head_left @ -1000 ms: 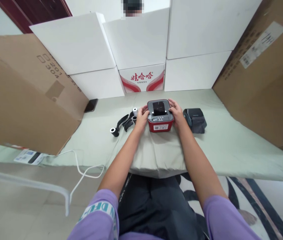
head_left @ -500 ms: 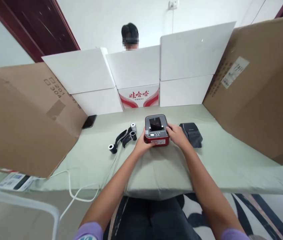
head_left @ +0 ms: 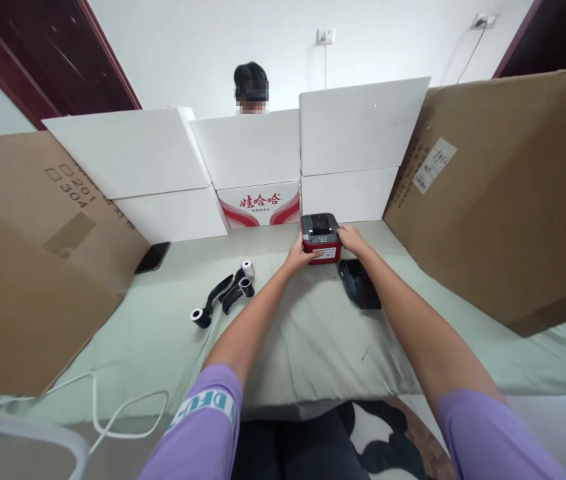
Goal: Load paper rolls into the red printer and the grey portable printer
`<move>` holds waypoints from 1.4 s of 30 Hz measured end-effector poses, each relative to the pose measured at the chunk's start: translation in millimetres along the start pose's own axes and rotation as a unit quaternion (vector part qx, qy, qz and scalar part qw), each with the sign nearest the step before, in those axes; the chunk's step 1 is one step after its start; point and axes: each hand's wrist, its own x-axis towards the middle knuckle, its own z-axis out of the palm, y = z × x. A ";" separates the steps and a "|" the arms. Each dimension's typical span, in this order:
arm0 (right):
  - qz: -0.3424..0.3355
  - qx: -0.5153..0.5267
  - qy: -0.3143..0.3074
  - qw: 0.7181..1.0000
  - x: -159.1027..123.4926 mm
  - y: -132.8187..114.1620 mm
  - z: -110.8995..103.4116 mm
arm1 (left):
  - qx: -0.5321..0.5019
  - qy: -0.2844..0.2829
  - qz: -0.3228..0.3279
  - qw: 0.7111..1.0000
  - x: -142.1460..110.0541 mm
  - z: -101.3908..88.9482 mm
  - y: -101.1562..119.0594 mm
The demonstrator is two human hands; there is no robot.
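A small label printer [head_left: 323, 251], with a red body and a dark grey top, is between my two hands near the back of the table. My left hand [head_left: 299, 256] grips its left side, the thumb lying across the front by a white label. On its right side, my right hand [head_left: 353, 240] is closed on the upper edge. The far fingers of both hands are hidden. Just in front of the printer and by my right forearm lies a black, partly glossy object [head_left: 360, 284] whose kind I cannot make out.
Black ribbon rolls [head_left: 223, 293] with white ends lie left on the green cloth [head_left: 293, 333]. A phone [head_left: 153, 257] rests by the left carton [head_left: 37, 267]. White boxes [head_left: 247, 153] line the back, another carton [head_left: 503, 200] the right. A white cable [head_left: 95, 407] hangs front left; a person [head_left: 251, 87] is beyond.
Both hands have carried the printer away from me toward the back boxes. It now sits beyond the black object, which was to its right. The camera view has shifted too.
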 end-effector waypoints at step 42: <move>0.022 0.128 -0.008 0.991 -177.4 11.1 112.5 | 0.385 0.085 -0.026 0.919 -220.3 -33.0 17.1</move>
